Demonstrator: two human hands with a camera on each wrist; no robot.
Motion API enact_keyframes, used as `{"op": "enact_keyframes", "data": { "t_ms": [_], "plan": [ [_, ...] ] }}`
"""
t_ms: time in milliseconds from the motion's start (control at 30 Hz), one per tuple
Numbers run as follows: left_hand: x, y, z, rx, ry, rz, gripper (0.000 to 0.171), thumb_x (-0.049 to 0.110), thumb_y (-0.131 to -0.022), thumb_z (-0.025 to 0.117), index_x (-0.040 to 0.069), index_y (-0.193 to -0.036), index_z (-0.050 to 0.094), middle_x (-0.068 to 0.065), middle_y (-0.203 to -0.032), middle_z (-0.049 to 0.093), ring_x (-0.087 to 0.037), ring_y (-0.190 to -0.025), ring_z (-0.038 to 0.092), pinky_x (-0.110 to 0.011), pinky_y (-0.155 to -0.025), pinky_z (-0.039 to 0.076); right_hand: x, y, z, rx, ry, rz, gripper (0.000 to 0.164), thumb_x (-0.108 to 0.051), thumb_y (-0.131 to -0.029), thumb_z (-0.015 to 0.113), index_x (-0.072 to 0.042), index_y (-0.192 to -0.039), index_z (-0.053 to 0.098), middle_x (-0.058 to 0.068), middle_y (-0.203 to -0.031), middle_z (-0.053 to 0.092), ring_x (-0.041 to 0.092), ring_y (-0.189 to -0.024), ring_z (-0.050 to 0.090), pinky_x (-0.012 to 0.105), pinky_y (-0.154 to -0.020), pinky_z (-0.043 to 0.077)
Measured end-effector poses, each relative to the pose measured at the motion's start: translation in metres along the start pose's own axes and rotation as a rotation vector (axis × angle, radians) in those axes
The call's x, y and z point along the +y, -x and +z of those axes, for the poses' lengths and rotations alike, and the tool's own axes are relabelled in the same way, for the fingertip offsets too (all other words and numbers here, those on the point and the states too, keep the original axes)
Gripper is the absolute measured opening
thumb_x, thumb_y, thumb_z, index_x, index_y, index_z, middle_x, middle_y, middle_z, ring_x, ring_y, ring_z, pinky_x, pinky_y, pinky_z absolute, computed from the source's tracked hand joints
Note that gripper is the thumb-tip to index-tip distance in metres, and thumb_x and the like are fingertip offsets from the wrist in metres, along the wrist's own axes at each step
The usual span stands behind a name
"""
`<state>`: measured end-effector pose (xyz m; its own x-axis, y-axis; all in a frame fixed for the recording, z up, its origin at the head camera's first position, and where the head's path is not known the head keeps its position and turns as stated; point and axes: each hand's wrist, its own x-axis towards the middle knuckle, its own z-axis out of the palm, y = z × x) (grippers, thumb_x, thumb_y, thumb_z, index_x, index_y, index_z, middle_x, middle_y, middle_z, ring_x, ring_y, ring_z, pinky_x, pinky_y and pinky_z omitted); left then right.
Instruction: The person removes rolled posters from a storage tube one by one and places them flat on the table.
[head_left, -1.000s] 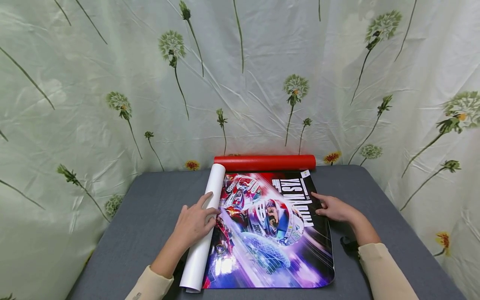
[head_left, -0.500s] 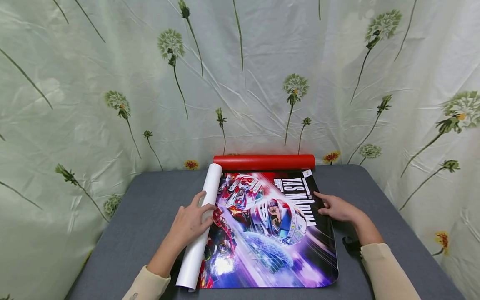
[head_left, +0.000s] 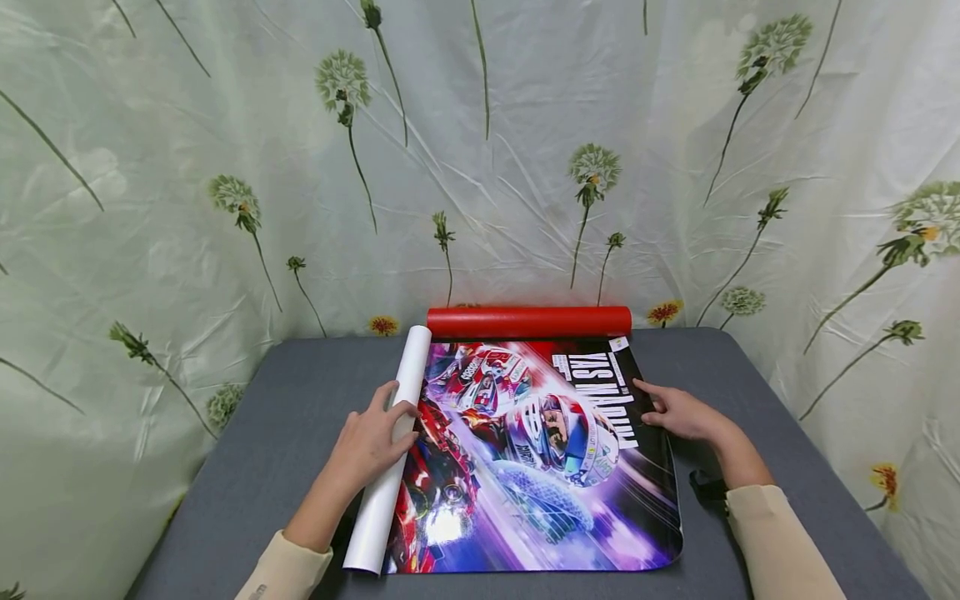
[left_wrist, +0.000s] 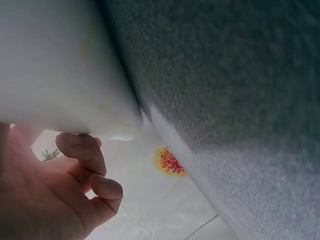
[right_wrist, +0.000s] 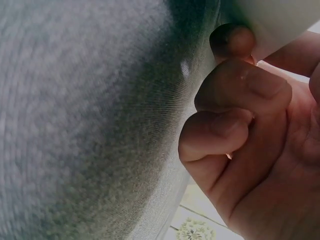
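Note:
A glossy racing poster (head_left: pixel 517 467) lies partly unrolled, printed side up, with a helmeted driver and white lettering on it. Its left part is still a white roll (head_left: pixel 372 517). My left hand (head_left: pixel 367 442) rests on this roll, fingers spread loosely across it; in the left wrist view the lower fingers (left_wrist: pixel 102 192) bend beside the roll's white surface. At the poster's right edge my right hand (head_left: pixel 686 414) pinches the sheet, index finger and thumb on the printed face. The right wrist view shows curled fingers (right_wrist: pixel 240 95) below the sheet's pale underside (right_wrist: pixel 277 22).
A red tube (head_left: pixel 528 322) lies along the back, just behind the poster's far edge. Grey cloth covers the table (head_left: pixel 300 383). A flower-patterned curtain (head_left: pixel 510 167) hangs behind. A black strap (head_left: pixel 708 487) shows beneath the right wrist.
My left hand and the white roll have moved left, baring more of the printed sheet. The right hand and poster edge have shifted slightly right.

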<state>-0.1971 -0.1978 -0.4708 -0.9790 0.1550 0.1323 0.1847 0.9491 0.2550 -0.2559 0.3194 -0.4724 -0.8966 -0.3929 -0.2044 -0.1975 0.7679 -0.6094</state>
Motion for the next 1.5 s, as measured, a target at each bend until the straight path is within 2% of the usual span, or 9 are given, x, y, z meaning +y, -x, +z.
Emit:
{"op": "enact_keyframes", "data": {
  "t_ms": [133,200,467,633,833,967,1200,1333,1500],
  "plan": [
    [-0.003,0.001,-0.003,-0.019,0.001,-0.012,0.03,0.027,-0.095,0.072,0.028,-0.125,0.074,-0.019,-0.165,0.042,-0.026,-0.071,0.053,-0.038,-0.067,0.039,0.0,0.0,0.0,0.004,-0.002,-0.002,0.076,-0.012,-0.1,0.071,0.009,-0.161,0.031,-0.003,-0.07,0.035,0.014,-0.063,0.033,0.031,-0.065,0.031],
    [-0.005,0.001,-0.005,-0.032,0.005,-0.013,0.033,0.025,-0.096,0.069,0.028,-0.128,0.074,-0.02,-0.164,0.041,-0.025,-0.071,0.053,-0.037,-0.066,0.038,0.0,0.001,0.0,0.004,-0.003,-0.006,0.076,-0.012,-0.1,0.07,0.01,-0.161,0.031,-0.003,-0.07,0.034,0.014,-0.063,0.033,0.031,-0.065,0.03],
    [-0.011,0.001,-0.011,-0.045,0.036,-0.028,0.021,0.032,-0.101,0.069,0.025,-0.12,0.075,-0.024,-0.161,0.044,-0.039,-0.092,0.067,-0.052,-0.077,0.053,0.0,0.001,-0.001,0.006,0.001,0.016,0.075,-0.012,-0.1,0.07,0.008,-0.161,0.031,-0.004,-0.069,0.034,0.013,-0.063,0.033,0.031,-0.066,0.031],
    [-0.014,0.001,-0.012,-0.049,0.054,-0.044,0.023,0.033,-0.097,0.077,0.025,-0.118,0.074,-0.023,-0.16,0.044,-0.034,-0.071,0.06,-0.05,-0.068,0.057,-0.001,-0.001,0.001,0.006,0.005,0.019,0.075,-0.012,-0.1,0.069,0.009,-0.161,0.031,-0.003,-0.069,0.035,0.013,-0.063,0.033,0.032,-0.065,0.03],
    [-0.021,0.002,-0.014,-0.06,0.03,-0.054,0.03,0.025,-0.1,0.066,0.027,-0.129,0.075,-0.022,-0.162,0.042,-0.026,-0.058,0.051,-0.042,-0.06,0.053,-0.002,0.002,0.001,0.02,0.008,0.005,0.075,-0.014,-0.1,0.07,0.01,-0.16,0.032,-0.003,-0.07,0.035,0.013,-0.062,0.034,0.032,-0.066,0.031],
    [-0.027,0.003,-0.017,-0.058,0.033,-0.046,0.03,0.026,-0.104,0.061,0.026,-0.131,0.075,-0.025,-0.159,0.046,-0.028,-0.062,0.056,-0.043,-0.061,0.053,-0.003,0.003,0.001,0.028,0.006,-0.003,0.075,-0.013,-0.1,0.07,0.011,-0.16,0.033,-0.003,-0.071,0.034,0.013,-0.063,0.033,0.031,-0.066,0.031],
    [-0.033,0.003,-0.018,-0.055,0.073,-0.048,0.026,0.032,-0.1,0.073,0.02,-0.124,0.073,-0.028,-0.151,0.054,-0.045,-0.096,0.072,-0.057,-0.076,0.06,-0.002,0.006,-0.001,0.021,0.001,0.011,0.076,-0.014,-0.1,0.07,0.01,-0.161,0.031,-0.003,-0.071,0.035,0.013,-0.063,0.033,0.031,-0.065,0.03],
    [-0.037,0.004,-0.02,-0.066,0.05,-0.049,0.028,0.025,-0.1,0.068,0.02,-0.127,0.073,-0.027,-0.146,0.057,-0.042,-0.096,0.07,-0.056,-0.075,0.059,0.0,0.007,-0.002,0.02,0.005,0.018,0.076,-0.014,-0.1,0.07,0.009,-0.161,0.031,-0.003,-0.071,0.035,0.013,-0.062,0.034,0.031,-0.065,0.031],
    [-0.043,0.008,-0.023,-0.088,0.04,-0.065,0.036,0.019,-0.104,0.057,0.02,-0.137,0.073,-0.027,-0.136,0.06,-0.031,-0.08,0.065,-0.046,-0.066,0.053,0.004,0.008,-0.002,0.025,0.011,0.024,0.075,-0.015,-0.101,0.069,0.009,-0.161,0.032,-0.002,-0.072,0.036,0.013,-0.063,0.034,0.031,-0.065,0.031]
  ]
}}
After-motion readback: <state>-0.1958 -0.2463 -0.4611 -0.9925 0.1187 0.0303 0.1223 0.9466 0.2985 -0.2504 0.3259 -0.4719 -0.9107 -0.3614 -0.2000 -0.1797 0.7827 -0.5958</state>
